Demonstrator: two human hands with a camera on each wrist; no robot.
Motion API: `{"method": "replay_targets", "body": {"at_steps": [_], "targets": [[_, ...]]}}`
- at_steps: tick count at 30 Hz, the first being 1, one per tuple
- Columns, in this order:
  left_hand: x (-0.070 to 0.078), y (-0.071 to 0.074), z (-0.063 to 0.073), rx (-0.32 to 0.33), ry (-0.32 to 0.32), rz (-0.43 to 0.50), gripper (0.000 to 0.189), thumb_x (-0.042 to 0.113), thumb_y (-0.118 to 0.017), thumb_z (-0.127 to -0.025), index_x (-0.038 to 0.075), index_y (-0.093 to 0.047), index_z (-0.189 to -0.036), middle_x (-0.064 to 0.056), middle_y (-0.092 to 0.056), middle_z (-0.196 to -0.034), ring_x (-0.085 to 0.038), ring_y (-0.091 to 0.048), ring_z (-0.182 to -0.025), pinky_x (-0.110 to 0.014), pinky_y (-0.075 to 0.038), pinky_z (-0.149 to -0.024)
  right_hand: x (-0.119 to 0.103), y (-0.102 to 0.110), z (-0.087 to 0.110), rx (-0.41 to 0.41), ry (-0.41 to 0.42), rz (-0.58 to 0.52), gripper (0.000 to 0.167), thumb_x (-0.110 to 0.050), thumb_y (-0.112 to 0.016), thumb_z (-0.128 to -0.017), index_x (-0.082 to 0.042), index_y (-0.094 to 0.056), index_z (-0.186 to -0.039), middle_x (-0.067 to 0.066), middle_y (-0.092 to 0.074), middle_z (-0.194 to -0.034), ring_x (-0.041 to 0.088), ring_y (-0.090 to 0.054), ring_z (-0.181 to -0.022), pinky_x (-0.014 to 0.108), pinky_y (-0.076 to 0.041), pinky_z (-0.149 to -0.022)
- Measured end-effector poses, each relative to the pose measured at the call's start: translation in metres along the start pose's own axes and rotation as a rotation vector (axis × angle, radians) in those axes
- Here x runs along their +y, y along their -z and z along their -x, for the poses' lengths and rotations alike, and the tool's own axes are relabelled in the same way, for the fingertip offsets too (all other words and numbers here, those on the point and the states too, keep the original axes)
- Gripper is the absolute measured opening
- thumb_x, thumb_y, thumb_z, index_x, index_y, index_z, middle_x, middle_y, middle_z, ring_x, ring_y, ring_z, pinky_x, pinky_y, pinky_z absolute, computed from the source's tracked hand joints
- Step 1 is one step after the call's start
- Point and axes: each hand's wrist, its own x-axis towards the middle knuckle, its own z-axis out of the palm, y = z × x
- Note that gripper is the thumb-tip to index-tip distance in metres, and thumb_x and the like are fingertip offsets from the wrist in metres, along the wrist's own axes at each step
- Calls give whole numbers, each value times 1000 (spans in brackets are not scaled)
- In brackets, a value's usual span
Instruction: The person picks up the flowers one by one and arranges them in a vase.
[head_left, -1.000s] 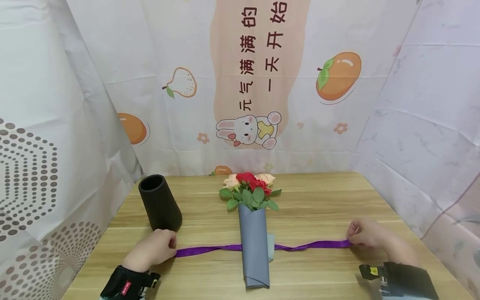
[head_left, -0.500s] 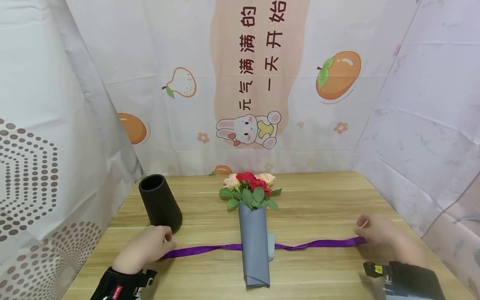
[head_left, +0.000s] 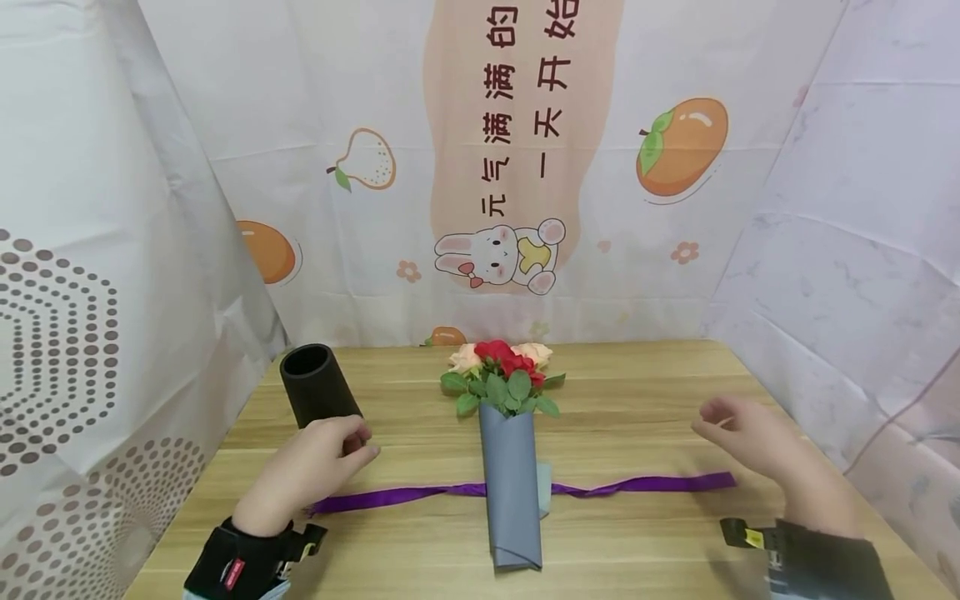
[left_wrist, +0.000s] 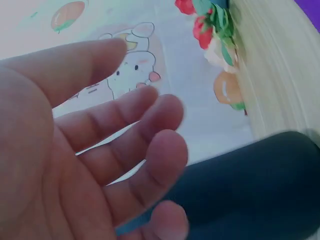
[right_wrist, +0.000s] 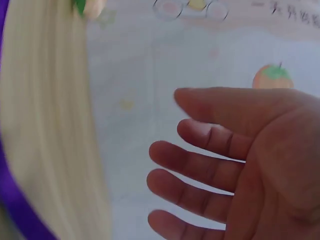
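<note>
A bouquet of red and peach flowers (head_left: pixel 504 367) lies on the table, its stems in grey-blue wrapping paper (head_left: pixel 512 492). Beneath the wrap runs a purple ribbon (head_left: pixel 637 485), stretched out to both sides. Over the ribbon's left part, in front of the black vase, my left hand (head_left: pixel 318 467) is raised with loosely bent fingers and holds nothing. The left wrist view shows its fingers (left_wrist: pixel 165 155) apart from the thumb. My right hand (head_left: pixel 757 442) hovers above the ribbon's right end, also holding nothing; its fingers (right_wrist: pixel 190 165) are spread and relaxed in the right wrist view.
A tall black vase (head_left: pixel 318 387) stands at the back left of the wooden table (head_left: pixel 630 550), partly covered by my left hand. A small pale green piece (head_left: pixel 544 492) shows beside the wrap. Printed curtains (head_left: pixel 645 267) close off the back and sides.
Both hands first drew the ribbon's ends outward. They have since let go and lifted off, and the ribbon stays lying across the table under the bouquet.
</note>
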Motion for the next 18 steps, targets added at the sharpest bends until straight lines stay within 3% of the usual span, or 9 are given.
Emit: {"method": "replay_targets", "body": {"at_steps": [6, 9, 14, 18], "targets": [[11, -2, -11, 84, -87, 22, 11, 27, -74, -96, 17, -72, -101, 12, -61, -82, -6, -56, -73, -31, -50, -67, -41, 2, -1, 63, 64, -107, 39, -35, -65, -101, -1, -64, -120, 15, -71, -110, 40, -68, -101, 58, -55, -81], [15, -5, -16, 109, -120, 52, 12, 26, -74, -96, 16, -72, -103, 10, -64, -88, -9, -59, -79, -32, -52, -71, -60, 2, -2, 78, 111, -190, 38, -32, -65, -102, -2, -63, -124, 15, -69, -116, 38, -67, -105, 53, -56, -82], [25, -16, -29, 94, -148, 149, 18, 27, -73, -97, 15, -72, -109, 6, -68, -99, -12, -63, -93, -36, -53, -78, -85, -6, -4, 56, 201, -383, 38, -22, -66, -101, 2, -58, -130, 17, -66, -122, 35, -67, -106, 36, -60, -74], [34, -27, -39, 59, -164, 211, 19, 29, -73, -97, 16, -72, -109, 7, -68, -100, -11, -63, -94, -36, -53, -81, -101, -18, -11, -7, 227, -522, 48, -20, -67, -101, 5, -51, -138, 21, -61, -127, 35, -66, -108, 36, -61, -75]]}}
